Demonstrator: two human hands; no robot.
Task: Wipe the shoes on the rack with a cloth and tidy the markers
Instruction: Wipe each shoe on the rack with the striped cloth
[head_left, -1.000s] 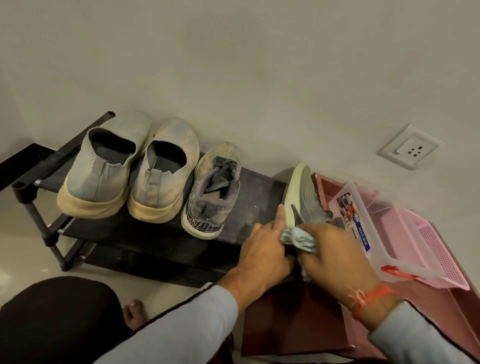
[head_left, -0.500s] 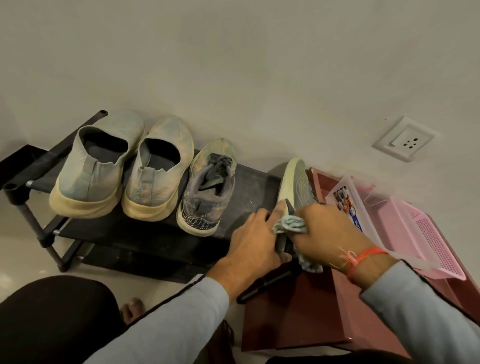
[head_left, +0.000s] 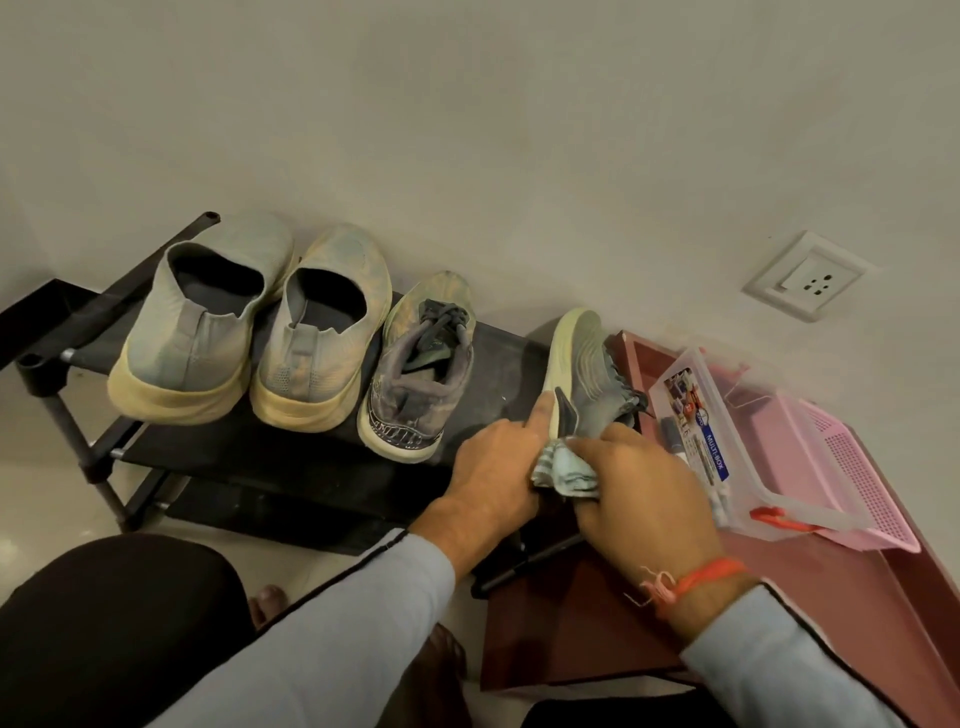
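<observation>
- The black shoe rack (head_left: 291, 452) fills the 9 o'clock side of the view, its top shelf against the wall.
- A maroon stand (head_left: 831, 613) sits at 4 o'clock, just beside the rack's right end.
- On the stand, a pink basket (head_left: 852, 483) lies at 3 o'clock with a clear box (head_left: 727, 415) labelled "MULTI-BOX" touching its near side; what look like markers show through the box wall, though the glare makes that hard to confirm.
- A pair of pale slip-on shoes (head_left: 249, 332) stands at 10 o'clock on the shelf, heels toward the camera; a grey laced shoe (head_left: 421, 374) stands beside them nearer centre.
- The fourth shoe (head_left: 582, 364), grey with a pale sole, is tipped onto its side at the rack's right end.
- The left hand (head_left: 488, 483) steadies that shoe, fingers wrapped at its heel end and the forefinger laid along the sole.
- The right hand (head_left: 639, 493) is clenched around a bunched striped cloth (head_left: 563, 470), pressing it against the shoe's heel.
- A dark marker (head_left: 524, 564) lies loose at 6 o'clock, below the hands.
- Progress, as I judge it: wiping is under way on the last shoe in the row; whether the other three are done cannot be told. The marker tidying appears unfinished, with one lying loose.
</observation>
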